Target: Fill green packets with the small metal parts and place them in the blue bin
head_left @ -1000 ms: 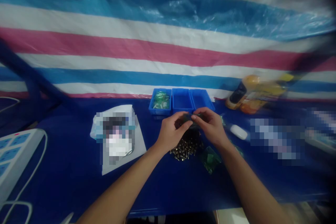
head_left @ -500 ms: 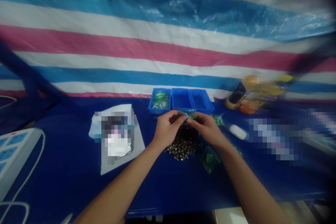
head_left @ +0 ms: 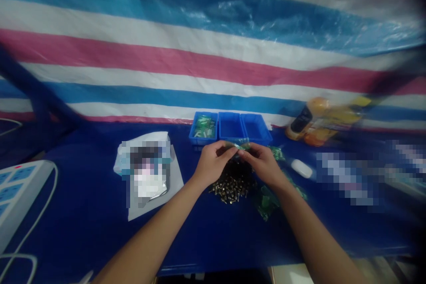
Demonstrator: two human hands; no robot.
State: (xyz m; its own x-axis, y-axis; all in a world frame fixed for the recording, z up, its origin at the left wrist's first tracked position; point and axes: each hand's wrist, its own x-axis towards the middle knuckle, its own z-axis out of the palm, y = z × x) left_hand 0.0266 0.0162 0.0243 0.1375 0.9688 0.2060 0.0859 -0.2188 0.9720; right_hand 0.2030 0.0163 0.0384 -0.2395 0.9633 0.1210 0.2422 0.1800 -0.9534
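Blue tabletop [head_left: 100, 230], left hand [head_left: 213, 164] and right hand [head_left: 262, 164] pinching a green item [head_left: 238, 145], mostly hidden, brass hardware pile [head_left: 233, 184] below

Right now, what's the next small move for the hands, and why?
Probably carry the small green packet, pinched between the left hand and right hand, to the left blue bin: that bin holds similar green packets, and the packet is directly in front of it.

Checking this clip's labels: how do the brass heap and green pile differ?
The heap of small brass parts is metallic and larger, lying directly below the left hand and right hand; the green pile is smaller and sits further right. Both lie on the blue tabletop.
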